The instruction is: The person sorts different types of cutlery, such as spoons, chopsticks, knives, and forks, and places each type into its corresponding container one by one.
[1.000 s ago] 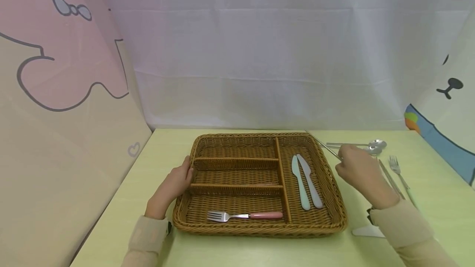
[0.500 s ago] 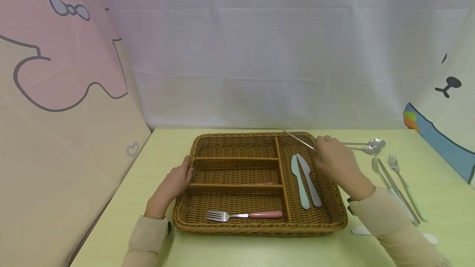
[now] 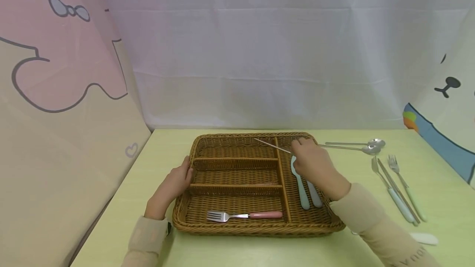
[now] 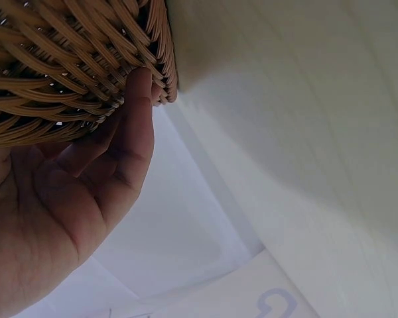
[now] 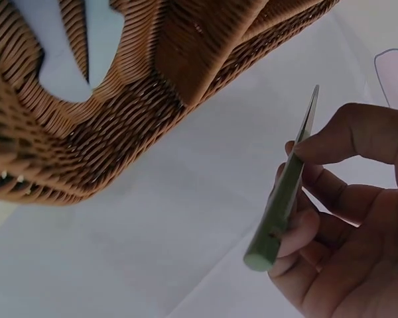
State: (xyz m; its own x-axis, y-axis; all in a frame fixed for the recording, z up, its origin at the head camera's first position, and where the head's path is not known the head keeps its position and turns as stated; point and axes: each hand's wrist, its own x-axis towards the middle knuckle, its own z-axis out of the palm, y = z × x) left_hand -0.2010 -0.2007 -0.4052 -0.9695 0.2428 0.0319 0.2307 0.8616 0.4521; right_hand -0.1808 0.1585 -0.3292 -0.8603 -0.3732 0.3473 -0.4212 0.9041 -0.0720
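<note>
My left hand grips the left side of a brown wicker cutlery basket. In the left wrist view its fingers curl against the woven wall. My right hand is above the basket's right compartment and pinches a chopstick with a green handle and a thin metal tip, pointing left over the divider. Beneath that hand lie a mint knife and a lavender knife, both partly covered. A pink-handled fork lies in the front left compartment.
Right of the basket, two metal spoons lie at the back. Nearer are a blue-handled fork, a metal chopstick and a green-handled fork. A white handle shows beside the right sleeve. Fabric walls stand behind and at both sides.
My right hand has carried the chopstick leftward from the table beside the basket to over its right compartment. The left hand and the basket have stayed in place.
</note>
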